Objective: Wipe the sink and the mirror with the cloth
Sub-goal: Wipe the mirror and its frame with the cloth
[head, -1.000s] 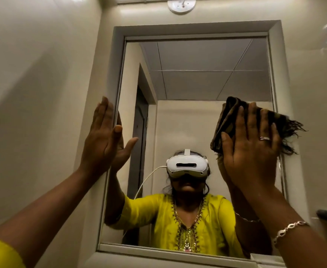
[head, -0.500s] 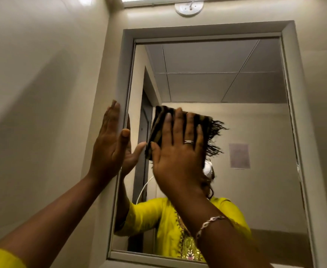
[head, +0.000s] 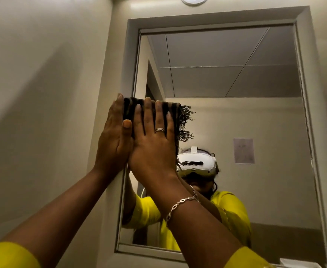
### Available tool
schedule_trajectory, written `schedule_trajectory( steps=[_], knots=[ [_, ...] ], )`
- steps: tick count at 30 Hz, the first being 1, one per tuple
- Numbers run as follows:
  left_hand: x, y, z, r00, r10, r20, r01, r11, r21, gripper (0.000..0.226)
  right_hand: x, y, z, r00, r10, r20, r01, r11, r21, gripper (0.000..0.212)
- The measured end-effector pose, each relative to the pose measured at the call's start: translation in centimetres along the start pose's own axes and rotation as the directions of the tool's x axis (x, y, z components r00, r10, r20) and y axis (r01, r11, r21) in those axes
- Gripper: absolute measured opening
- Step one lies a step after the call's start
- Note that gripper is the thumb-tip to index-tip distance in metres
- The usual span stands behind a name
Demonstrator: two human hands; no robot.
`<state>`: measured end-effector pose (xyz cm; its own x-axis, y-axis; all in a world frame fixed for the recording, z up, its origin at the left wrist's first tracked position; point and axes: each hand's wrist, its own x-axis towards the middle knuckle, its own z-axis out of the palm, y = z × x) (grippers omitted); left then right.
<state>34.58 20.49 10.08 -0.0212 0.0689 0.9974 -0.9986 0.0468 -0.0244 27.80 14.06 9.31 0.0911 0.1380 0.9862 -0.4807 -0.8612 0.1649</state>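
Right hand: flat, fingers straight and spread, pressing the cloth against the mirror at its left edge, about mid-height. Left hand: also flat, fingers together, holding nothing, resting on the frame just beside my right.

Cloth: dark, striped, folded, with a fringe hanging off its right end. Most of it is hidden under my fingers.

The glass reflects ceiling panels and a cream wall with a sheet of paper. The wall to the left is plain cream.

A round fitting above the frame is cut off at the top. A pale object in the lower right corner is cut off too; cannot tell what it is.
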Motion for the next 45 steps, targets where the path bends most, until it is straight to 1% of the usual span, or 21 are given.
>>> schedule_trajectory(
  steps=[5, 9, 13, 20, 23, 27, 31, 35, 40, 45],
  knots=[
    [-0.1, 0.2, 0.0, 1.000, 0.018, -0.007, -0.017, 0.996, 0.085, 0.075, -0.7, 1.7, -0.3, 0.998, -0.055, 0.001, 0.055, 0.998, 0.031, 0.059],
    [-0.2, 0.6, 0.0, 0.999, 0.046, 0.003, -0.046, 0.986, 0.157, 0.073, -1.5, 4.6, -1.1, 0.996, -0.093, -0.012, 0.093, 0.995, 0.033, 0.058],
    [-0.2, 0.7, 0.0, 0.998, 0.061, 0.027, -0.066, 0.966, 0.250, 0.081, -2.3, 8.3, -2.4, 0.994, -0.113, -0.017, 0.113, 0.994, 0.002, 0.059],
    [-0.1, 0.3, 0.1, 0.996, 0.080, 0.028, -0.084, 0.949, 0.304, 0.079, -4.0, 15.0, -5.0, 0.993, -0.119, 0.018, 0.120, 0.991, -0.058, 0.059],
    [-0.1, 0.1, 0.2, 0.996, 0.086, 0.038, -0.094, 0.938, 0.334, 0.078, -4.8, 18.4, -6.2, 0.994, -0.102, 0.026, 0.104, 0.989, -0.107, 0.059],
    [-0.1, -0.8, 0.3, 0.995, 0.089, 0.053, -0.103, 0.919, 0.380, 0.072, -5.6, 22.2, -7.5, 1.000, -0.007, 0.002, 0.007, 0.983, -0.183, 0.058],
    [0.0, -0.4, 0.4, 0.994, 0.096, 0.046, -0.106, 0.926, 0.363, 0.071, -5.8, 22.6, -7.5, 0.999, 0.026, -0.031, -0.032, 0.979, -0.203, 0.057],
    [0.0, -1.2, 0.5, 0.995, 0.089, 0.049, -0.101, 0.919, 0.381, 0.070, -5.9, 22.3, -7.2, 0.997, 0.055, -0.055, -0.065, 0.980, -0.190, 0.057],
    [-0.1, 0.4, 0.4, 0.997, 0.075, 0.024, -0.079, 0.952, 0.296, 0.081, -6.3, 21.1, -6.9, 0.991, 0.109, -0.080, -0.121, 0.978, -0.170, 0.061],
    [-0.2, 0.7, 0.3, 0.997, 0.066, 0.039, -0.073, 0.970, 0.232, 0.083, -6.6, 18.0, -6.0, 0.984, 0.165, -0.070, -0.175, 0.971, -0.164, 0.063]
  ],
)
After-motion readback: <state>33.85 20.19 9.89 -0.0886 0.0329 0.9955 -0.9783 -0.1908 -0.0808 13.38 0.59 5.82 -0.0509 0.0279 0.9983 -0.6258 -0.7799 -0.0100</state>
